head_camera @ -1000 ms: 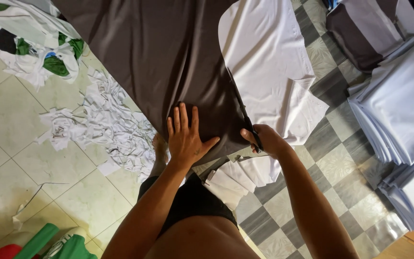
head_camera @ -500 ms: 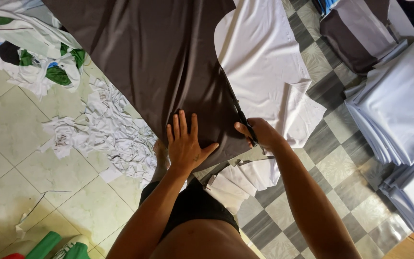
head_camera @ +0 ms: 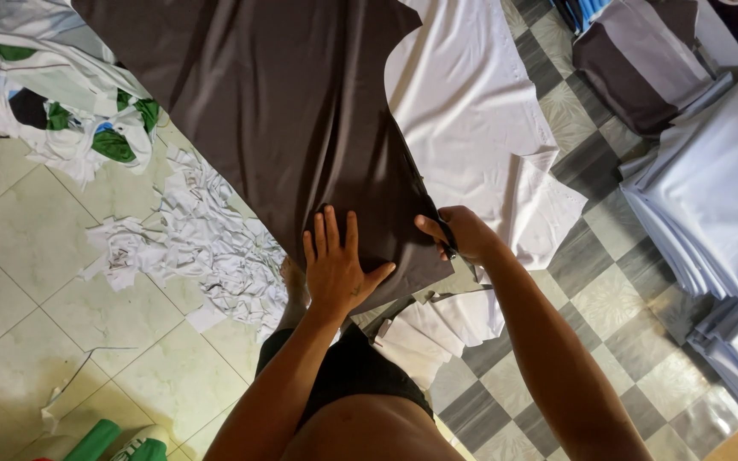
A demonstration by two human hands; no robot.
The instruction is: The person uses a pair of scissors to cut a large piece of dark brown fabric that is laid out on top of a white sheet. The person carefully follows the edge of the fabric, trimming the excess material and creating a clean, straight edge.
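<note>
A large dark brown fabric sheet [head_camera: 284,119] lies spread on the floor, over a white fabric sheet [head_camera: 480,128] that shows along its right side. My left hand [head_camera: 335,265] lies flat on the brown fabric near its lower edge, fingers spread. My right hand [head_camera: 463,232] is closed on dark-handled scissors [head_camera: 437,224] at the brown fabric's right edge, blades pointing away along that edge. Small white cut pieces [head_camera: 437,324] lie stacked below my hands.
White fabric scraps [head_camera: 198,248] litter the tiles at left. A white and green cloth pile [head_camera: 61,111] sits upper left. Stacks of folded white fabric [head_camera: 719,196] and a brown and white folded piece [head_camera: 642,60] lie at right. Green objects [head_camera: 100,440] sit bottom left.
My right hand with the scissors has moved slightly up along the brown fabric's right edge. My left hand has stayed flat on the fabric.
</note>
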